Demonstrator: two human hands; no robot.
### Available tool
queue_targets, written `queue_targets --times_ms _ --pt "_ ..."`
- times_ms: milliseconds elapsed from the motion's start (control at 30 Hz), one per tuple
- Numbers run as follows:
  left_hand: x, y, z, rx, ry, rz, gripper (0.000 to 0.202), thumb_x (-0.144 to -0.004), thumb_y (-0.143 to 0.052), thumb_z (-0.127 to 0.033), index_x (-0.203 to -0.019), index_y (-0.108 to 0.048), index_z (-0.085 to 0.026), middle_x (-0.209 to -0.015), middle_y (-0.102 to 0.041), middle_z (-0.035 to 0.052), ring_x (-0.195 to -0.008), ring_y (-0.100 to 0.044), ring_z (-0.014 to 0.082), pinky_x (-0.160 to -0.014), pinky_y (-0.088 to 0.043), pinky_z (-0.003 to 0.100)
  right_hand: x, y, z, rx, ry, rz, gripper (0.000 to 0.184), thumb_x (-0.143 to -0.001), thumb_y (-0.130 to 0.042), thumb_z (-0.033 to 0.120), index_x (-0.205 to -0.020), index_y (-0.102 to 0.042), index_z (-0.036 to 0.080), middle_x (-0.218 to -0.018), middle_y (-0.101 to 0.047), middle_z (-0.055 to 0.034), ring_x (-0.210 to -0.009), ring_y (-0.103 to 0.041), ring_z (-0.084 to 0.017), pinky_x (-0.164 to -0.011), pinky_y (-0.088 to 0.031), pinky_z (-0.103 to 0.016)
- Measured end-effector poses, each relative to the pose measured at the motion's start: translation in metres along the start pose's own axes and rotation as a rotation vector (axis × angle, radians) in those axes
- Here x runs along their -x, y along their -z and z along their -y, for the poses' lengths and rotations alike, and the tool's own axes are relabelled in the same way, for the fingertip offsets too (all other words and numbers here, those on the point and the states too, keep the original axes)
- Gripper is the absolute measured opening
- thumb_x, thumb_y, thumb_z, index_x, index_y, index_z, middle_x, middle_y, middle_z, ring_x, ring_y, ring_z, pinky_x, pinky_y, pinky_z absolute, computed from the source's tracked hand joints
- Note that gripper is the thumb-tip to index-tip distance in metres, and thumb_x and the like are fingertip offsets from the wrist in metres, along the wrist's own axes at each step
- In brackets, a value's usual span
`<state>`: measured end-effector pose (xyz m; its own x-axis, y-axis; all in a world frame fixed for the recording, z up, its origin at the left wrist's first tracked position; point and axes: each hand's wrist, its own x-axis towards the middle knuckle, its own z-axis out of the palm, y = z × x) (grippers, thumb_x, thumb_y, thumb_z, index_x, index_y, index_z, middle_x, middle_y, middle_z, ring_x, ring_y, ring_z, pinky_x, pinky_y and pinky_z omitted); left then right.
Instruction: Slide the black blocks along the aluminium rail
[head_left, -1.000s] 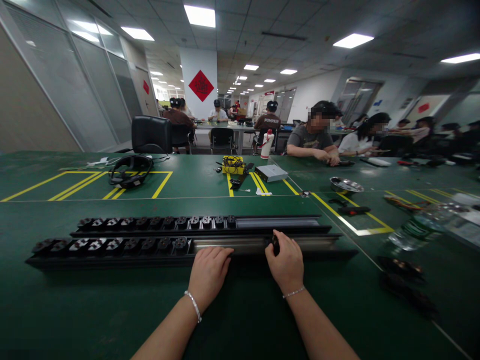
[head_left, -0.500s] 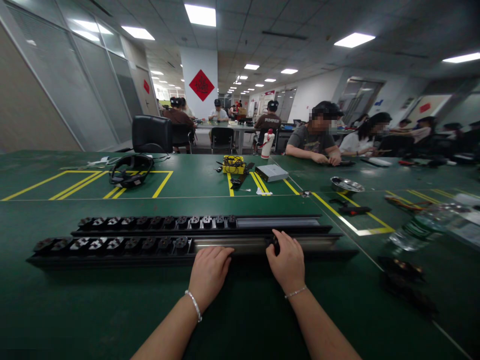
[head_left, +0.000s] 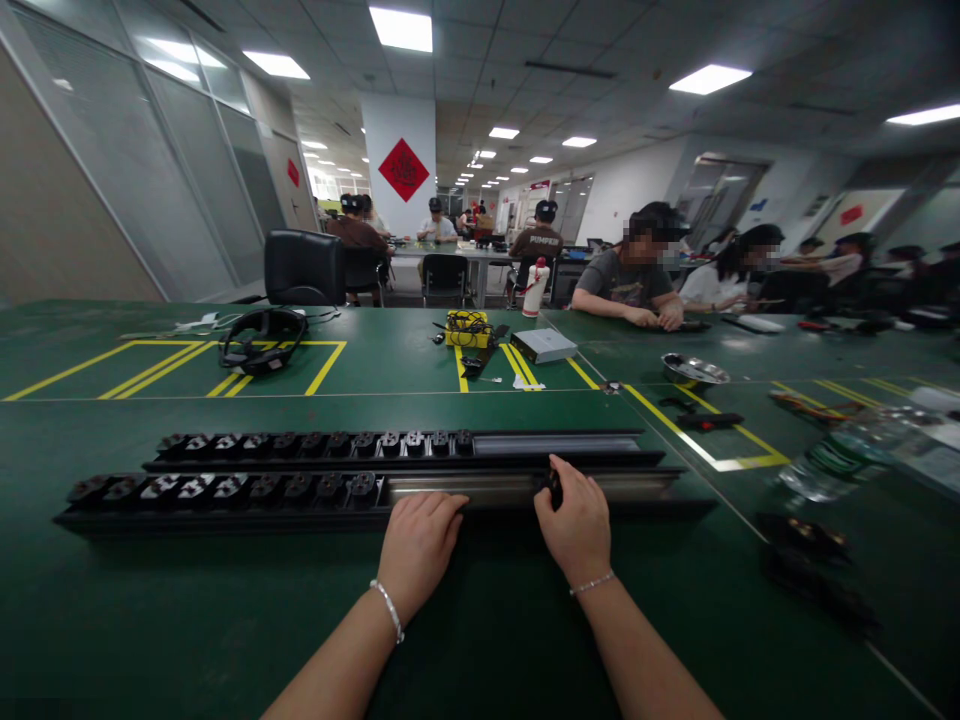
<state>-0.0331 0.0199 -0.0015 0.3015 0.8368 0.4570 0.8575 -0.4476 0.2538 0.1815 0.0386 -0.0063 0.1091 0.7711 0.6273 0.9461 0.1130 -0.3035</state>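
Head view: the right hand [head_left: 576, 520] partly hides the black part [head_left: 555, 487] it pinches at the near rail [head_left: 499, 492]; whether the left hand [head_left: 421, 535], at that rail's front edge, grips anything is unclear. The green table [head_left: 187, 620] stands in an office [head_left: 636, 165] where people [head_left: 628, 285] sit. A second rail [head_left: 559, 446] lies just behind; a bottle [head_left: 829, 463] lies at right.

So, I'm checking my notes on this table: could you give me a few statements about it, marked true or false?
1. The right hand holds a small black piece. True.
2. The left hand is at the near rail. True.
3. The far rail carries black pieces only at its right end. False: they start at its left end.
4. The metal bowl is right of the grey box. True.
5. The headset lies right of the yellow box. False: it lies left.
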Motion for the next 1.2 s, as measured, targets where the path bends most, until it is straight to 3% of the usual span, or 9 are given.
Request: queue_targets --times_ms 967,1200 --pt "0.0002 0.0007 -0.0011 -0.010 0.005 0.001 0.024 -0.083 -0.045 -0.022 -0.102 -0.059 -0.026 -0.094 -0.065 0.0005 -0.086 -0.057 0.0169 -0.075 -0.041 0.034 0.0002 -0.0031 -0.0076 0.016 0.002 -0.011 0.037 -0.075 -0.042 0.021 -0.107 -0.057 0.013 -0.105 -0.062 -0.0114 -0.104 -0.053 -0.023 -0.094 -0.035 -0.040" --pt "-0.0002 0.0000 0.0000 -0.013 -0.017 -0.023 0.025 -0.084 -0.044 -0.022 -0.102 -0.060 -0.025 -0.093 -0.066 0.0034 -0.086 -0.057 0.0179 -0.075 -0.042 0.034 -0.0005 -0.0023 -0.0078 0.002 -0.001 -0.029 0.036 -0.074 -0.042 0.020 -0.105 -0.058 0.014 -0.104 -0.063 -0.0108 -0.102 -0.054 -0.023 -0.092 -0.037 -0.040"
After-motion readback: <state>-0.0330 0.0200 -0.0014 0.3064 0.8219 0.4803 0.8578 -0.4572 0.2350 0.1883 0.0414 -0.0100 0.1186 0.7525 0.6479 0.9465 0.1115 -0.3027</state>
